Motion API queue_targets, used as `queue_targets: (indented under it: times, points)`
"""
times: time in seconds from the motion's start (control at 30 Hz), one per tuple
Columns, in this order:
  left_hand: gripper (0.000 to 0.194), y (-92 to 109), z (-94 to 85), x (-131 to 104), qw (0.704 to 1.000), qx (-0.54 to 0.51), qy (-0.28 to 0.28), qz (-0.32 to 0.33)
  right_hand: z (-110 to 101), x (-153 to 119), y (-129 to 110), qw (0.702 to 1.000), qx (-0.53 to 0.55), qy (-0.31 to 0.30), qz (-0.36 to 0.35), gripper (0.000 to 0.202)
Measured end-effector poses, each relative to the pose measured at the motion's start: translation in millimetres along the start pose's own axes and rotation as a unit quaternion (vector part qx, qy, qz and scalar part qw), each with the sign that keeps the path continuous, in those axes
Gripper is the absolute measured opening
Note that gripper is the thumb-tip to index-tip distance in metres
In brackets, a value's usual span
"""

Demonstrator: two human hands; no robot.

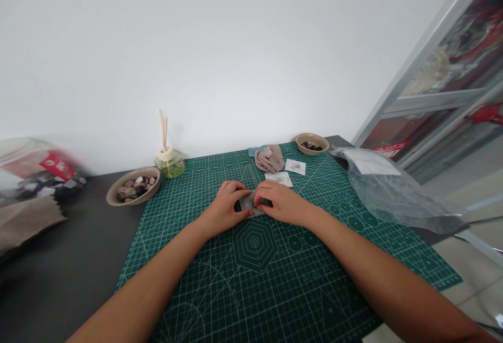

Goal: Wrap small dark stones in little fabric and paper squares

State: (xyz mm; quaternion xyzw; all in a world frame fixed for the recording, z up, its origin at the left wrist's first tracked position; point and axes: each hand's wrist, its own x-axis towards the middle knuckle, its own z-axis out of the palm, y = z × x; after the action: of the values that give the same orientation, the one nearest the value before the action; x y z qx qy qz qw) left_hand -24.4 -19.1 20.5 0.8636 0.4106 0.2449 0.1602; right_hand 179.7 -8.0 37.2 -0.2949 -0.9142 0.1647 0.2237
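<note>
My left hand (228,206) is closed around the left end of a small grey, flat, block-like piece (247,203) with dark edges, which rests on the green cutting mat (188,275). From the other side my right hand (277,201) presses its bunched fingertips onto the same piece. What those fingertips pinch, if anything, is hidden. Just beyond the hands lie two white cards, the nearer card (280,178) and the farther card (295,166) with a small picture. A crumpled beige cloth (270,158) sits behind them.
At the left, a beige bowl (112,196) holds several stones, beside a reed diffuser (170,164). A second bowl (324,143) with dark stones stands at the back right. A clear plastic bag (393,196) drapes over the right edge. Bagged stones (47,181) and a brown cloth (29,222) lie far left.
</note>
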Motion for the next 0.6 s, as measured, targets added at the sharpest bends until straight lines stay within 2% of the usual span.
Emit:
queue_targets:
  times: [0.17,0.37,0.6]
  points:
    - [0.041,0.3,-0.3,0.0,1.0,0.002,-0.002,-0.002,1.1,0.4,2.6,1.0,-0.015,0.018,0.009,0.013]
    - [0.037,0.0,0.2,-0.6,1.0,0.0,0.0,-0.003,2.1,0.8,1.3,1.0,-0.003,0.008,-0.006,0.014]
    - [0.039,1.7,-0.9,-0.1,1.0,-0.001,-0.005,-0.012,-0.8,0.0,1.5,0.999,-0.018,0.01,0.035,0.009]
